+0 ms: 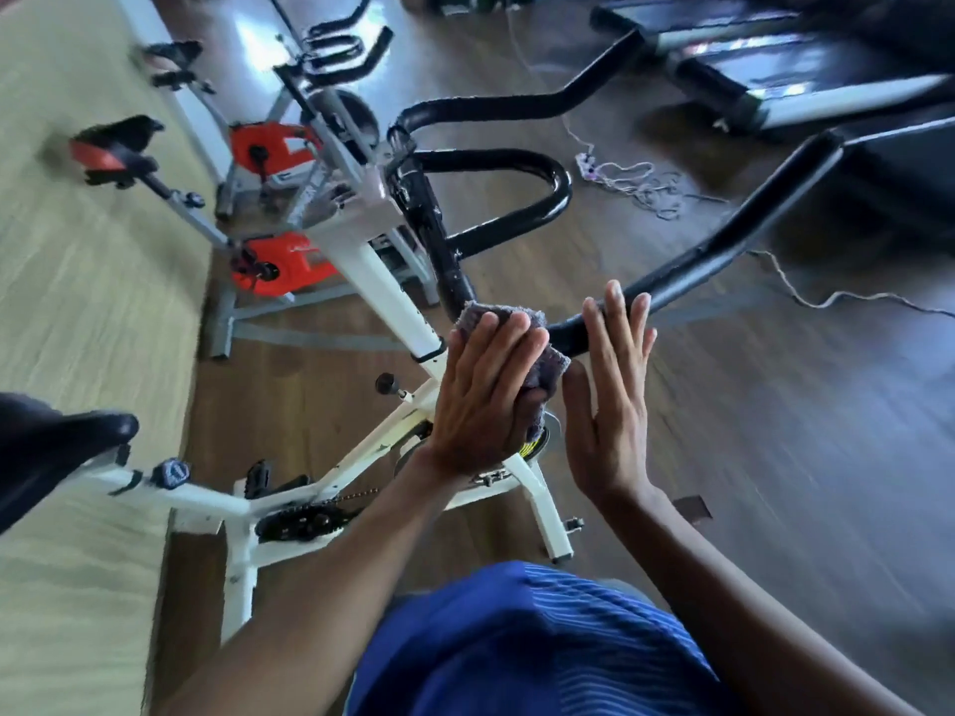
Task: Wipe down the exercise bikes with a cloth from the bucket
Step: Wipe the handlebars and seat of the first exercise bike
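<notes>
1. My left hand (486, 400) lies flat on the grey cloth (552, 368). Its fingers are straight and close together, pressing down rather than curling round anything.
2. The cloth sits on the black handlebar (723, 245) of the nearest white exercise bike (362, 447), at the near bend where the right-hand bar runs in toward the stem. Its edges show past my fingertips and along the side of my palm.
3. My right hand (612, 405) is also released. The fingers are straight and the fingertips touch the bar just beside the cloth.
4. The bike's black saddle (57, 447) is close below me. The bike stands on the dark wood floor (775, 457), along the edge where it meets a paler wood-grain area.
5. Two more bikes with orange flywheels (279, 266) stand farther along that same edge.
6. A tangled cord (646, 183) lies on the floor beyond the handlebar, and a treadmill (775, 69) stands past it.
</notes>
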